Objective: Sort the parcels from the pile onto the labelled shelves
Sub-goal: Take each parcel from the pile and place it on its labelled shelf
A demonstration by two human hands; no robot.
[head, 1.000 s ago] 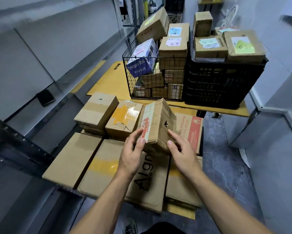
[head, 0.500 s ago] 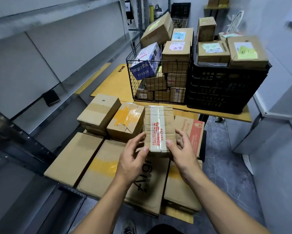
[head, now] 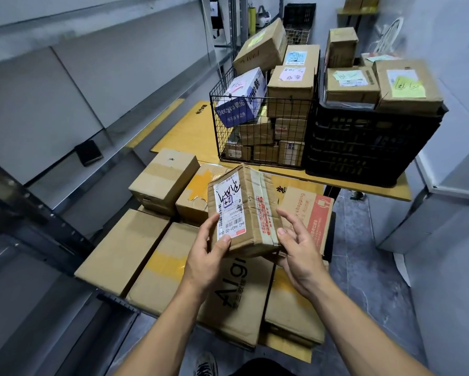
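I'm gripping one labelled parcel (head: 244, 210) in my left hand (head: 208, 256), my right hand (head: 298, 251) steadying it with loose, spread fingers. By my judgement the pile (head: 135, 248) at lower centre, the wire basket (head: 260, 97) and the black crate (head: 371, 147) at upper right are all awaiting sorting.

Small brown cardboard parcel (head: 251, 213): dull tan all over. Its white paper shipping label (head: 229, 210) has black handwriting, a barcode and a red corner patch. Clear tape strip (head: 265, 215) printed in red.

Flat brown cardboard carton (head: 146, 253): yellow tape stripe.

Upright tan cardboard box (head: 313, 213): orange-red panel, white figures.

Black wire-mesh basket (head: 217, 126): square grid.

Black slotted plastic crate (head: 363, 147).

Blue-and-white printed cardboard box (head: 241, 101).

Lime-yellow paper note (head: 407, 88); pale pink paper note (head: 293, 73).

Yellow board tabletop (head: 189, 131).

Grey metal shelving (head: 65, 85).
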